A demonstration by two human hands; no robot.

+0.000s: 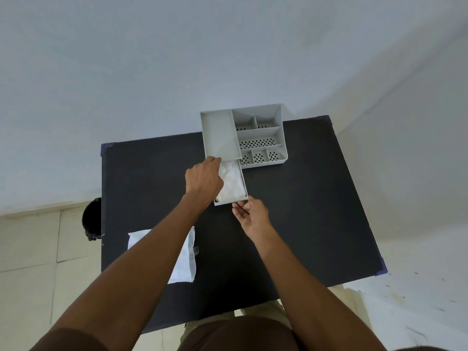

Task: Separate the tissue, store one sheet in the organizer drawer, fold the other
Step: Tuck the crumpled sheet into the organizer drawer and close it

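A grey organizer [260, 133] with several compartments stands at the far side of the black table [304, 211]. Its drawer [231, 200] is pulled out toward me. A crumpled white tissue sheet [234, 182] lies inside the drawer. My left hand [202, 179] rests palm down over the drawer's left side, fingers on the tissue. My right hand [249, 214] is at the drawer's front edge, fingertips touching the front panel, holding nothing that I can see. A second white tissue sheet [186, 259] lies flat on the table near me, partly hidden under my left forearm.
A dark round bin [91, 219] stands on the floor beyond the table's left edge. A pale wall rises behind the organizer. Tiled floor shows at the left and the right of the table.
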